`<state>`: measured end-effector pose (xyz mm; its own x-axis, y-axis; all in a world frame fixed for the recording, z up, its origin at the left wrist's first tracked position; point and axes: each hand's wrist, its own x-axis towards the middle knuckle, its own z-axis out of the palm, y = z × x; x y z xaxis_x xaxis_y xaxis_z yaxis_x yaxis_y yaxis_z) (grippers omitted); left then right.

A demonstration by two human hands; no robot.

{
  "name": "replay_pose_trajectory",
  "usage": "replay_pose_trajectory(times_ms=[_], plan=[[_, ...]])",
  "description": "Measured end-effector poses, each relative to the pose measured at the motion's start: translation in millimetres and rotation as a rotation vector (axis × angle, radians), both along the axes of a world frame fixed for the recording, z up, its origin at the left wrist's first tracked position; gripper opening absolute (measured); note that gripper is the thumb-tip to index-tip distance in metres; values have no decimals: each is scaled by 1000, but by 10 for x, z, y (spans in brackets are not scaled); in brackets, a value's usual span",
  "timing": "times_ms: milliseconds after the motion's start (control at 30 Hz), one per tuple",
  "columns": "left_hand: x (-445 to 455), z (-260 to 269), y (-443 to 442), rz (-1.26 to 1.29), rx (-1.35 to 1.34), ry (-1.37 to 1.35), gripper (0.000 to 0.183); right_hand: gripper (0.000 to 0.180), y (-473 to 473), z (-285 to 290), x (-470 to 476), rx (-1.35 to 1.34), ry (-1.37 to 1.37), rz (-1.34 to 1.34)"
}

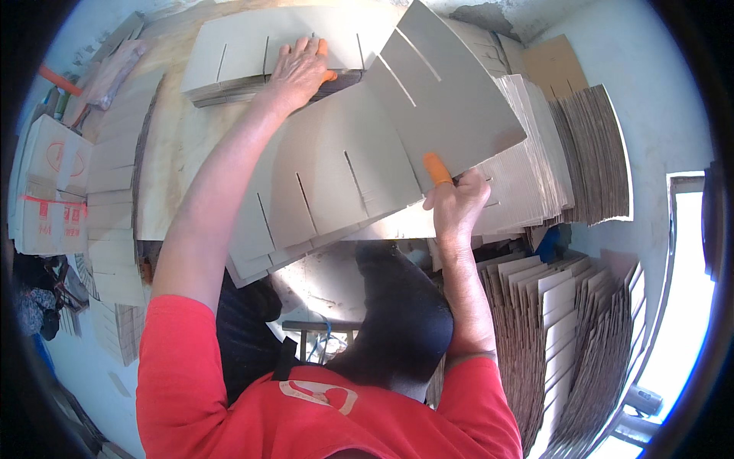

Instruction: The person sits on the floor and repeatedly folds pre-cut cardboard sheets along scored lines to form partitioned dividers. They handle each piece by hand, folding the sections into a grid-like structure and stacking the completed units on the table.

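My right hand (459, 201) grips the near edge of a slotted cardboard sheet (447, 109), its orange-covered thumb lying on top. The sheet's far right part is bent upward. To its left, flat slotted cardboard (321, 178) slopes towards me, with at least one more layer under its near edge and its left end past the table edge. My left hand (301, 66) rests on a stack of slotted cardboard sheets (241, 51) at the back of the table. Orange covers show on that hand's thumb and one finger. Its fingertips lie near the slots, with the thumb at the stack's front edge.
Cardboard stacks (533, 155) stand at the right of the wooden table (178, 155). Upright bundles (516, 321) fill the lower right. Along the left edge lies another cardboard row (114, 183), beside a printed carton (54, 183). My legs and a stool (321, 326) are below.
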<state>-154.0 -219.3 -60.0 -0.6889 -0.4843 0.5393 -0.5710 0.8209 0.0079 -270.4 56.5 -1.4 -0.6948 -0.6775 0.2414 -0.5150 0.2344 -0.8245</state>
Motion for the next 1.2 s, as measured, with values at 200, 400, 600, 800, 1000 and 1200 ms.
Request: replay_pose_trajectory(times_ms=[200,400,600,800,1000,1200], plan=[[-15,-115,-113,-141,-115,-277,12,22,23,8,-18,6,-48,9],[-64,-41,-145,-144,-30,59,10,16,51,-11,-9,20,-56,-2],[-18,113,-196,-221,-2,305,17,11,66,-39,-20,27,-29,-1],[22,299,7,-235,-155,225,19,11,39,31,16,24,-83,-10],[83,285,352,-324,-208,221,9,16,24,-12,11,-29,-51,-16],[131,280,594,-469,-249,241,12,20,-60,107,43,-26,-102,-12]])
